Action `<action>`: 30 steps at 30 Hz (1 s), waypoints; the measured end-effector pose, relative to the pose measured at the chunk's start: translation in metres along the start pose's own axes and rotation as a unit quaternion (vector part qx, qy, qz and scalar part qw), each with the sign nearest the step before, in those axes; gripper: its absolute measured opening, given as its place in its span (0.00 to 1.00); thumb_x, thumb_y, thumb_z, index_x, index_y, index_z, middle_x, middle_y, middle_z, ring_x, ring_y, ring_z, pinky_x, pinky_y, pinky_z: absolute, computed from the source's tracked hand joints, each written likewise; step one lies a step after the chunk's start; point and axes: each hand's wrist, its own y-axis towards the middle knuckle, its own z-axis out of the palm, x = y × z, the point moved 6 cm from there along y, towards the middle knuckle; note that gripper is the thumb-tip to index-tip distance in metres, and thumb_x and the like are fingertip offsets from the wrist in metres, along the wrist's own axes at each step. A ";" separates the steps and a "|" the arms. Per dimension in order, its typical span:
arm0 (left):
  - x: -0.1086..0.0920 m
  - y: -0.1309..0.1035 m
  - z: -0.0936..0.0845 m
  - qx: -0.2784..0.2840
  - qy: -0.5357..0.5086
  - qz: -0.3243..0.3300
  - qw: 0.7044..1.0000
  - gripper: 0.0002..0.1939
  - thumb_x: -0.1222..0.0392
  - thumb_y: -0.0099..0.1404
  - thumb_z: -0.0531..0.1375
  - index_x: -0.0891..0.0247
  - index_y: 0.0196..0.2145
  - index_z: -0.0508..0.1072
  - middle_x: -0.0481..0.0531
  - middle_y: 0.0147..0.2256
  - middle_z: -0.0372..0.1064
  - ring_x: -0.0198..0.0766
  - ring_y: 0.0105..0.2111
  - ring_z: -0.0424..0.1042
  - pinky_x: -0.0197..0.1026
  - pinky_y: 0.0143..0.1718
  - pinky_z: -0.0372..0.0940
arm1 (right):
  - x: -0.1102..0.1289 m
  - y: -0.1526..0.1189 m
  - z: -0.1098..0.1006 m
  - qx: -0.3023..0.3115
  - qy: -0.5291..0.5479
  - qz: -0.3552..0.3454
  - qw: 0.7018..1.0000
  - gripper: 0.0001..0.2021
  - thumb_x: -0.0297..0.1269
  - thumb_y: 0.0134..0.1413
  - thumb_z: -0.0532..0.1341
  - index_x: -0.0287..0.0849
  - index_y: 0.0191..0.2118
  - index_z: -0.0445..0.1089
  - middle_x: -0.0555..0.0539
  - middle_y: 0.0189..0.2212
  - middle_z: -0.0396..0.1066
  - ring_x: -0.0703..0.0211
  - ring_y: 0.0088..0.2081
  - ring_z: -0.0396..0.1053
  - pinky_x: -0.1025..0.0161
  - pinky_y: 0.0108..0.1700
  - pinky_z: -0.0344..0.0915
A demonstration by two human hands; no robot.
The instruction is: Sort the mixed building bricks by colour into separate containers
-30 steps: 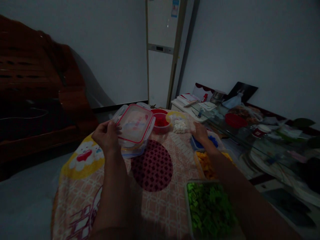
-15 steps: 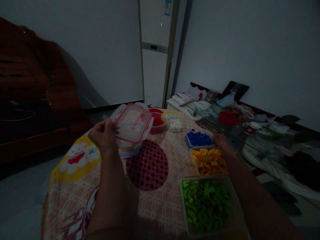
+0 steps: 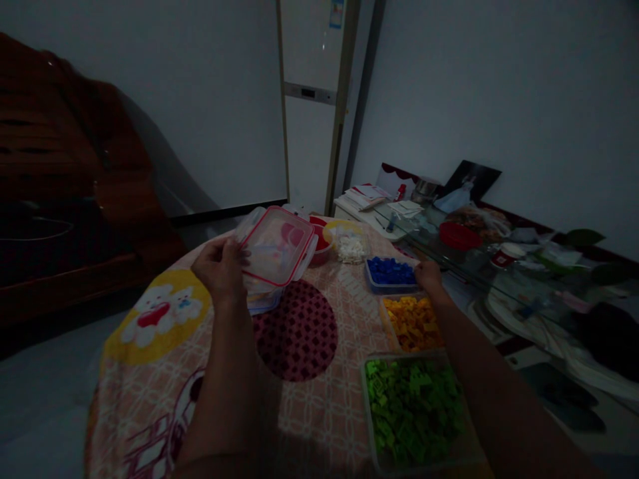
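Observation:
My left hand point(image 3: 219, 269) pinches the left edge of a clear plastic lid with a red seal point(image 3: 274, 247), tilted above other clear lids or boxes point(image 3: 264, 305) that it partly hides. My right hand point(image 3: 428, 274) grips the right end of a clear container point(image 3: 392, 289) full of small blue pieces point(image 3: 392, 271). Nearer to me, a container of yellow pieces point(image 3: 410, 322) sits partly under my right forearm. Closest is a larger box point(image 3: 368, 426) holding green pieces point(image 3: 414, 406).
Behind the lid stands a round red tub point(image 3: 323, 254), beside white pieces point(image 3: 351, 249) in a clear container. A patterned cloth point(image 3: 319, 412) covers the table. To the right, a glass table point(image 3: 419, 229) carries papers, a red bowl point(image 3: 458, 236) and a cup point(image 3: 506, 255).
The blue-piece container has shifted a little left with my right hand, its right end turning slightly toward me. My left hand and the red-sealed lid have moved slightly right.

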 end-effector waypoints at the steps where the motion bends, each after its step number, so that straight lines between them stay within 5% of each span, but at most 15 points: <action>1: 0.000 -0.002 0.002 0.003 -0.004 -0.002 1.000 0.06 0.58 0.59 0.62 0.64 0.31 0.72 0.44 0.22 0.69 0.31 0.21 0.68 0.31 0.21 0.63 | 0.003 -0.002 -0.002 -0.004 0.007 0.005 1.000 0.16 0.27 0.61 0.55 0.32 0.44 0.81 0.30 0.40 0.80 0.45 0.43 0.80 0.59 0.43 0.70; 5: 0.005 -0.012 0.018 0.031 -0.025 -0.016 0.999 0.08 0.56 0.58 0.62 0.64 0.31 0.72 0.45 0.22 0.69 0.31 0.19 0.66 0.31 0.21 0.61 | 0.030 -0.017 -0.023 -0.058 0.049 -0.035 0.996 0.18 0.32 0.63 0.55 0.35 0.53 0.77 0.31 0.50 0.78 0.43 0.52 0.76 0.54 0.51 0.69; 7: 0.009 -0.021 0.031 0.059 -0.037 -0.024 0.997 0.09 0.55 0.58 0.62 0.65 0.31 0.73 0.45 0.22 0.69 0.30 0.19 0.66 0.32 0.21 0.61 | 0.058 -0.036 -0.035 -0.084 0.184 -0.128 0.971 0.16 0.36 0.63 0.57 0.38 0.50 0.78 0.36 0.47 0.79 0.47 0.51 0.75 0.55 0.54 0.68; 9: 0.013 -0.034 0.045 0.089 -0.047 -0.037 0.994 0.11 0.54 0.58 0.62 0.65 0.32 0.74 0.45 0.22 0.69 0.30 0.19 0.65 0.32 0.22 0.61 | 0.089 -0.061 -0.035 0.003 0.356 -0.200 0.913 0.15 0.44 0.62 0.59 0.41 0.43 0.79 0.42 0.40 0.81 0.51 0.45 0.76 0.57 0.49 0.71; 13: 0.019 -0.066 0.072 0.139 -0.065 -0.041 0.987 0.11 0.54 0.56 0.63 0.65 0.30 0.75 0.45 0.23 0.69 0.30 0.22 0.65 0.32 0.24 0.61 | 0.133 -0.115 -0.021 0.233 0.583 -0.204 0.751 0.23 0.58 0.52 0.66 0.41 0.40 0.77 0.45 0.34 0.80 0.56 0.34 0.77 0.60 0.39 0.75; 17: 0.021 -0.097 0.094 0.209 -0.095 -0.053 0.972 0.13 0.51 0.57 0.64 0.65 0.32 0.78 0.47 0.26 0.72 0.32 0.24 0.68 0.33 0.26 0.64 | 0.128 -0.133 -0.017 0.268 0.638 -0.144 0.708 0.24 0.53 0.40 0.74 0.40 0.39 0.76 0.44 0.31 0.81 0.53 0.31 0.77 0.59 0.32 0.76; 21: 0.029 -0.120 0.111 0.313 -0.111 -0.065 0.941 0.17 0.48 0.61 0.63 0.64 0.40 0.79 0.53 0.35 0.78 0.37 0.33 0.75 0.38 0.34 0.71 | 0.087 -0.112 -0.040 0.178 0.629 -0.122 0.747 0.23 0.51 0.40 0.73 0.40 0.38 0.75 0.42 0.31 0.81 0.49 0.30 0.78 0.56 0.30 0.76; 24: 0.047 -0.134 0.126 0.378 -0.087 -0.054 0.920 0.18 0.48 0.64 0.60 0.63 0.45 0.79 0.56 0.41 0.78 0.41 0.38 0.77 0.44 0.39 0.74 | 0.044 -0.087 -0.077 0.005 0.556 -0.141 0.819 0.21 0.52 0.49 0.68 0.40 0.41 0.74 0.42 0.34 0.81 0.49 0.33 0.78 0.56 0.34 0.74; 26: 0.062 -0.144 0.138 0.409 -0.018 -0.004 0.913 0.14 0.53 0.63 0.62 0.62 0.43 0.80 0.57 0.43 0.79 0.45 0.42 0.77 0.47 0.44 0.74 | 0.019 -0.078 -0.102 -0.139 0.424 -0.149 0.882 0.17 0.49 0.55 0.63 0.40 0.40 0.75 0.39 0.39 0.80 0.47 0.38 0.77 0.56 0.39 0.72; 30: 0.092 -0.167 0.176 0.474 0.119 0.082 0.869 0.15 0.66 0.62 0.60 0.61 0.45 0.80 0.60 0.51 0.77 0.50 0.53 0.74 0.53 0.58 0.67 | -0.001 -0.071 -0.109 -0.215 0.112 -0.119 0.963 0.14 0.40 0.65 0.55 0.37 0.46 0.73 0.34 0.41 0.78 0.44 0.43 0.74 0.57 0.43 0.64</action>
